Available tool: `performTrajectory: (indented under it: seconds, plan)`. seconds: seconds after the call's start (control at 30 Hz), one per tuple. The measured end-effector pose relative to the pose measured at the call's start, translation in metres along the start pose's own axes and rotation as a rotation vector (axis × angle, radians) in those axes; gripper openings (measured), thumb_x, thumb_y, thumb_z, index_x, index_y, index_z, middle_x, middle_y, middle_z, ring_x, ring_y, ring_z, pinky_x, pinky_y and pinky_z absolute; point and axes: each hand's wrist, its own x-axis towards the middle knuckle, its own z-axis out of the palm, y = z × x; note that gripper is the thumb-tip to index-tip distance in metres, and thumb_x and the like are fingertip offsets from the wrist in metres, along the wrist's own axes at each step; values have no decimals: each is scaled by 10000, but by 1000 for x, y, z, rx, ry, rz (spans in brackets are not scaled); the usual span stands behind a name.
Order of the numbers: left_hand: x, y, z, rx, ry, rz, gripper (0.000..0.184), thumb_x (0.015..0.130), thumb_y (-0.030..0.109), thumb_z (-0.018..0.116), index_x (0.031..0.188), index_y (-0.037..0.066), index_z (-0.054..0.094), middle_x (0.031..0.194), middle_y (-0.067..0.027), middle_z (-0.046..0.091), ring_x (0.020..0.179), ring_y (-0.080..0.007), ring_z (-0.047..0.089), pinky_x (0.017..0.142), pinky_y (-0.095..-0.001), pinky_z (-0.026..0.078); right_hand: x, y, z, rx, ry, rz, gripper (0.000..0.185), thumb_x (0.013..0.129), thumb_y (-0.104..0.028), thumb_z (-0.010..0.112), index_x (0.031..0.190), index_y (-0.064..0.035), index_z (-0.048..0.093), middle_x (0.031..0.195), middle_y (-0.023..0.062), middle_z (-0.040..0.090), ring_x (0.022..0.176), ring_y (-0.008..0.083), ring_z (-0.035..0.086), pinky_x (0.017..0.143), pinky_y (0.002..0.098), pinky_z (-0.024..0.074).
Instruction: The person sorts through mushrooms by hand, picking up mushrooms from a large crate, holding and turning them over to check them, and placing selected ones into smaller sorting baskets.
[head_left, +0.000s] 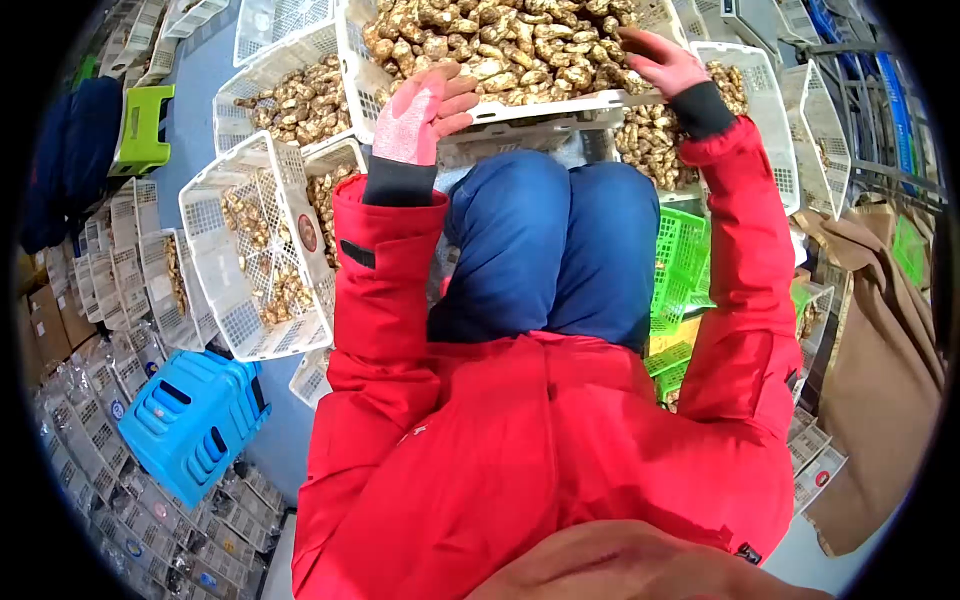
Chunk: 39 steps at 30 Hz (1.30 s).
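In front of my knees stands a white plastic crate (pixel 548 105) heaped with brown-and-cream mushrooms (pixel 510 50). My left hand (pixel 425 112), in a pink and pale glove, is over the crate's near left corner. Its fingers are apart and point right, with nothing held. At the crate's right side is my right hand (pixel 664 64), also in a pinkish glove. Its fingers stretch over the edge of the mushroom heap, spread, and I see nothing gripped in them. Whether the fingertips touch the mushrooms I cannot tell.
White crates with smaller amounts of mushrooms stand left (pixel 255 250) and right (pixel 750 110). Green baskets (pixel 680 255) sit beside my right knee. A blue stool (pixel 195 420) and a green stool (pixel 145 130) are on the left. Brown cloth (pixel 870 360) hangs at the right.
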Motion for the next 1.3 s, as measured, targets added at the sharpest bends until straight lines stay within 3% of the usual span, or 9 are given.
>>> performTrajectory:
  seconds: [0.07,0.23,0.4,0.57,0.7,1.0,1.13,1.2,1.3]
  plan:
    - [0,-4,-9,-40,-13,15,497,868,273,475,1208,-68,352,1092,-174,518,914,-206,564,759,-282,481,38,-15,42,-628,-272,-90,439,761,-232,595,1176,-125,501,1085,108,568,960,211,561,827,292,435]
    - [-2,5,-6,30,3,-2,482,875,272,464,1206,-62,355,1102,-184,516,923,-214,566,748,-284,482,72,-31,109,-971,-870,-7,419,690,-210,620,1101,-147,564,980,101,615,908,233,580,784,316,456]
    - [-3,4,-7,5,3,-9,484,869,272,475,1202,-60,362,1081,-172,526,920,-201,560,745,-279,480,56,-38,85,-655,-554,59,424,683,-150,637,1096,-95,560,934,94,627,867,202,591,755,288,464]
    - [-4,3,7,12,69,-15,463,861,250,489,1184,-63,380,1046,-147,533,893,-187,560,749,-270,479,0,-45,44,956,-323,113,575,787,-193,613,1262,-7,349,1047,33,560,907,134,560,841,299,442]
    - [-1,-5,15,-52,-27,-31,486,844,262,507,1173,-72,381,1022,-169,543,848,-179,575,693,-255,481,-13,-69,60,1064,-272,4,541,829,-275,563,1262,-26,356,1097,120,541,1007,190,525,860,298,421]
    - [-8,-1,11,-30,-7,15,476,860,267,490,1183,-64,378,1065,-180,530,892,-205,570,737,-272,480,-46,-59,5,814,-6,-38,416,843,-189,488,1211,-5,425,958,86,600,800,114,538,756,241,416]
    - [1,-1,-14,-119,-102,10,435,892,240,433,1188,-71,369,1076,-174,521,928,-203,555,760,-264,474,-70,12,-50,115,139,214,448,796,-242,571,1191,-58,469,1046,105,575,890,151,550,819,265,413]
    - [-1,1,-13,-125,-46,33,432,895,244,426,1187,-70,371,1084,-175,520,929,-200,556,756,-254,472,-56,22,-48,-488,309,2,509,746,-309,621,1193,-111,477,1087,127,561,943,217,554,845,308,410]
    - [-6,12,-7,-92,-26,24,437,889,238,436,1193,-69,366,1093,-179,515,923,-193,554,746,-252,473,4,-24,3,-416,114,-38,463,745,-358,579,1160,-166,508,1085,132,554,983,264,540,832,328,425]
